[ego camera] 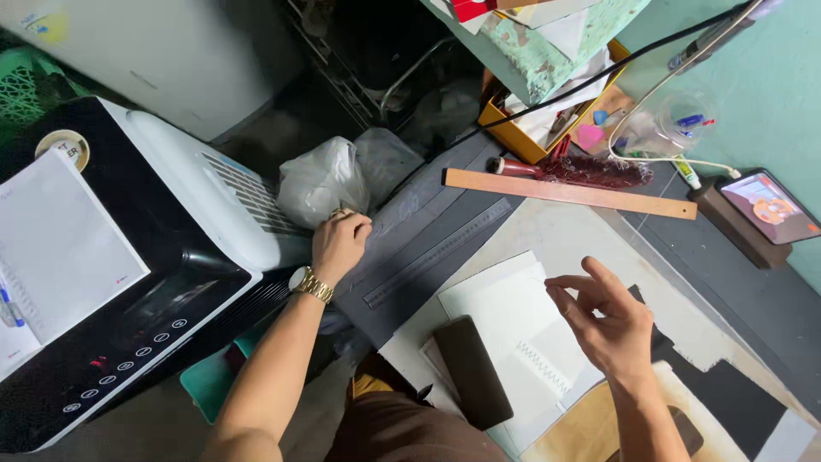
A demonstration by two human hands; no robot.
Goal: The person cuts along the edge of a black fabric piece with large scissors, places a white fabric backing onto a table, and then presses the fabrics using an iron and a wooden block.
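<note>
Now the left hand, a gold watch on its wrist, sits curled with fingers tucked under at the near edge of a dark grey sheet; whether it pinches the sheet or a small thing I cannot tell. At its twelve o'clock, just beside it, bulges a crumpled white plastic bag. At its three o'clock a steel ruler lies slantwise on the grey sheet. Over at five o'clock from there, the right hand hovers loose and half open above the tabletop, fingers spread and bent, gripping nothing. Under it lie white paper sheets, and at its eight o'clock a dark brown block rests on them. Up at twelve o'clock from the right hand, well apart, a long wooden ruler stretches across, with a red-wrapped roll just behind it. Farther at two o'clock a small screen leans on a stand. Out at nine o'clock of the left hand stands a black and white appliance with a white notebook on top.
</note>
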